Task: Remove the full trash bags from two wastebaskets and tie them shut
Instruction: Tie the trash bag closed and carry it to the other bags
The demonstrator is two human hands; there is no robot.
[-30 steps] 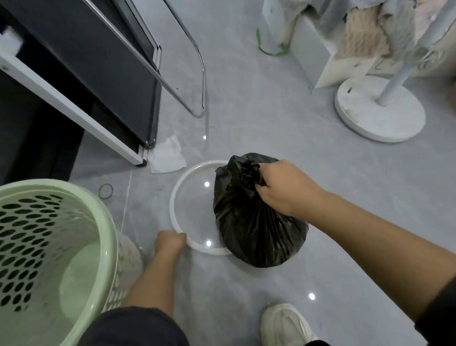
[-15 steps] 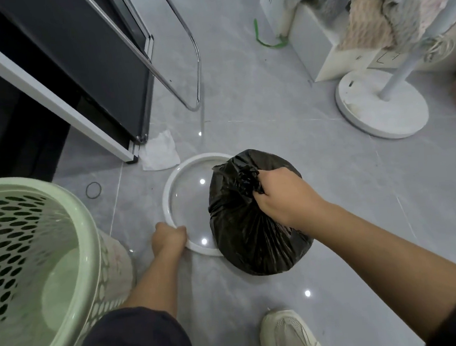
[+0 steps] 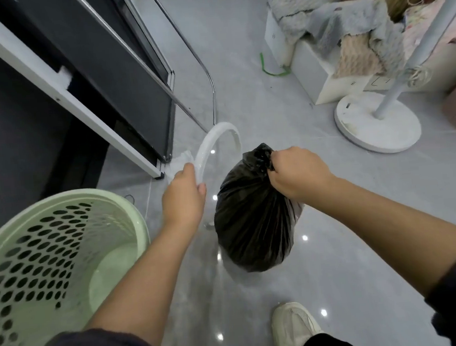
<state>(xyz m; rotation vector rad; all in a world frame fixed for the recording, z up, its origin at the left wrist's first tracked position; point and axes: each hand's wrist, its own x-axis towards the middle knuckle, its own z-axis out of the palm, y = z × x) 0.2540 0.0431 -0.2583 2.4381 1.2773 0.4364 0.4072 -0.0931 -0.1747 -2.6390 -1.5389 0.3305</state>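
Landmark: the green wastebasket (image 3: 49, 257), perforated wall, standing on the floor (image 3: 363, 216) with nothing visible inside it.

Black trash bag (image 3: 253, 225): out of the wastebasket and to its right, well apart from its rim. It bulges full. I cannot tell whether its bottom touches the floor.

Right hand (image 3: 295, 172): right of the wastebasket, above the bag, with the fingers clamped round the bag's gathered neck. Holding it there probably keeps the mouth closed and lets the load hang straight.

Knot: hidden in the fist, so I cannot tell whether the neck is tied.

Left hand (image 3: 183, 198): just beyond the wastebasket's far rim, with the fingers curled tight on the near edge of a white ring (image 3: 212, 138).

White ring: held tilted, its far edge raised, beyond the wastebasket and left of the bag. Its shape suggests a hoop that pins a liner to a basket rim, so it is likely held near the wastebasket to go back on. The ring is blurred.

Shoe (image 3: 293, 330): right of the wastebasket and nearer the camera than the bag, planted clear of it.

Progress, as judged: one bag is out and gathered. Only one wastebasket is in view, so the second one is probably not yet done.
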